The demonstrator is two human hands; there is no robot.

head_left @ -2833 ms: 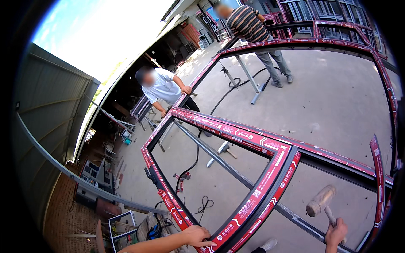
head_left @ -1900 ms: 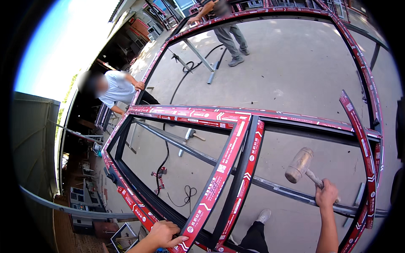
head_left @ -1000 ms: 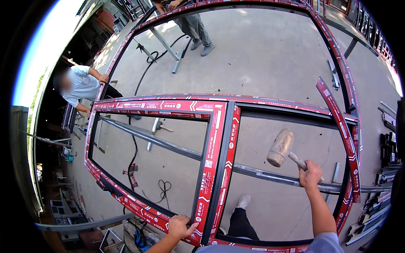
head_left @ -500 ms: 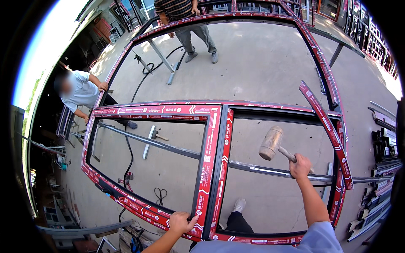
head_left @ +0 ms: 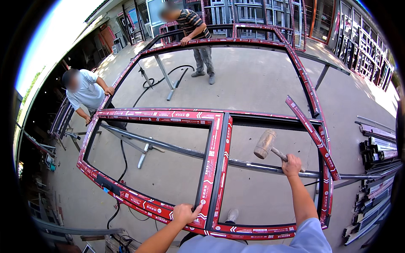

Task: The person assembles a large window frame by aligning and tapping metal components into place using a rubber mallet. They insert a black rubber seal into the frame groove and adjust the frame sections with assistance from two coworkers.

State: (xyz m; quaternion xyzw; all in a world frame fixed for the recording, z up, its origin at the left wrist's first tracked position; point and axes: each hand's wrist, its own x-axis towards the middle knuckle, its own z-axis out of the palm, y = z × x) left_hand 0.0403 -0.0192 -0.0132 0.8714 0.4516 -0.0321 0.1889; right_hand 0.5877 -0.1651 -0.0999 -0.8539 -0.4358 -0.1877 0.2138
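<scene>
A large window frame (head_left: 168, 43) covered in red film lies flat on supports in front of me. Its lower left section holds a red sash (head_left: 209, 173). My left hand (head_left: 186, 213) grips the sash's near right corner, fingers curled over the inner edge and thumb on top. My right hand (head_left: 291, 165) is closed round the handle of a wooden mallet (head_left: 265, 144). The mallet is held above the lower right opening, its head pointing left. A loose red strip (head_left: 313, 137) rests slantwise across the frame's right side.
A co-worker in a light shirt (head_left: 86, 92) holds the left side. Another in a striped shirt (head_left: 192, 25) has a hand on the far bar. A grey support bar (head_left: 168, 146) crosses beneath. Metal profiles (head_left: 373, 198) are piled at right; a black hose (head_left: 124, 160) trails on the floor.
My view has tilted up, showing more of the far yard. The striped-shirt worker now leans over with a hand on the far bar. Both my hands keep their grips.
</scene>
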